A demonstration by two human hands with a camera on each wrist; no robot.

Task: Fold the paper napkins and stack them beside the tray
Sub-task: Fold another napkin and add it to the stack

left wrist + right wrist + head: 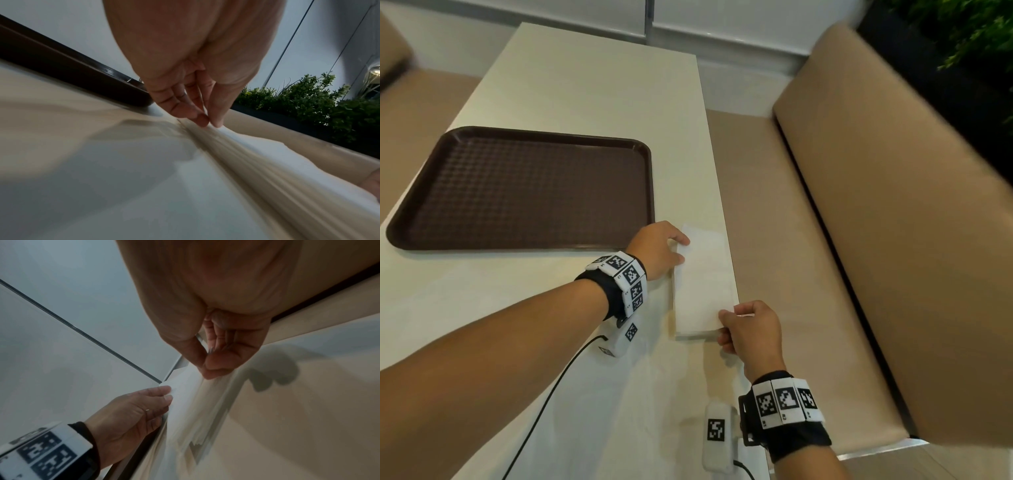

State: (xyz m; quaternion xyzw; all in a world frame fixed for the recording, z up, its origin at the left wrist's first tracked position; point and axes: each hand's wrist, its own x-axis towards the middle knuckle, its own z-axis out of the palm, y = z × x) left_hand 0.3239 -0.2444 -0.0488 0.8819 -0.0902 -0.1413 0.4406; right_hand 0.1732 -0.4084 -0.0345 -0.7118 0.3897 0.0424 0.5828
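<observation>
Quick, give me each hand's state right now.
Left hand: pinching the far corner of the top napkin on the stack.
Right hand: pinching the near corner of the same napkin.

Long cream-white rectangular tabletop [592,89] runs from 6 toward 12 o'clock in the head view. Tan padded bench seat [774,240] along it at 3 o'clock, with a tan upholstered backrest [893,164] rising to 2 o'clock. Second tan padded seat [410,113] at 9 o'clock, partly cut off. White wall panels [722,20] with a grey vertical seam at 12 o'clock. Green leafy plants [976,31] at 1 o'clock behind the backrest, in a dark planter box [277,116] in the left wrist view. Even, soft indoor light; edges blurred.
</observation>
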